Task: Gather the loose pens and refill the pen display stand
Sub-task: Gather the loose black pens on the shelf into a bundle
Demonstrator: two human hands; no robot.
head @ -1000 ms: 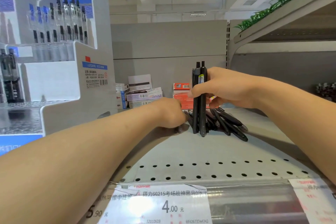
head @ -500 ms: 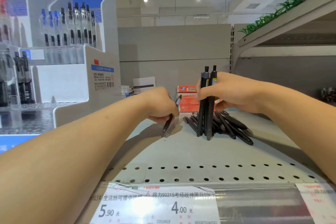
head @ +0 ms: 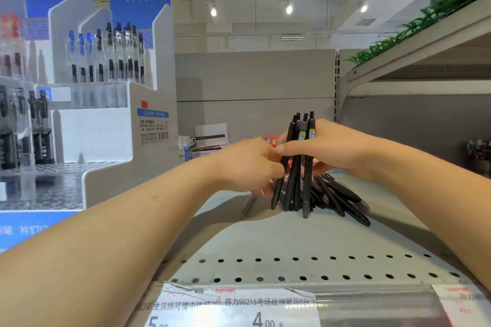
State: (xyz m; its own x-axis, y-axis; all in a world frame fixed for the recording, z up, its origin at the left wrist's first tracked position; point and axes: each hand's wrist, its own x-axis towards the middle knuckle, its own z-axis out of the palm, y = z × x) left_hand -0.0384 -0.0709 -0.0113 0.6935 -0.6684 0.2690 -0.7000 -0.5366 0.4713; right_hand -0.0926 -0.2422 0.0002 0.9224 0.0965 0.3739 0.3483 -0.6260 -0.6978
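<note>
My right hand [head: 337,148] grips a bundle of black pens [head: 297,183] upright, tips resting on the grey shelf [head: 265,236]. My left hand [head: 247,164] is pressed against the bundle's left side with its fingers curled. The lower end of a greyish pen [head: 248,203] sticks out beneath it. Behind the bundle, several loose black pens [head: 342,199] lie in a pile on the shelf. The white pen display stand [head: 106,135] rises at the left, with rows of pens in its upper tiers and an open perforated tray [head: 45,183] lower down.
Small boxes and cards [head: 204,141] lean against the shelf's back wall. Price labels [head: 239,305] run along the front edge. An upper shelf with green plants [head: 414,29] overhangs at the right.
My left hand lifted a pen off the shelf and brought it right to the bundle. The bundle now shows more pen tops than before. The view has shifted slightly.
</note>
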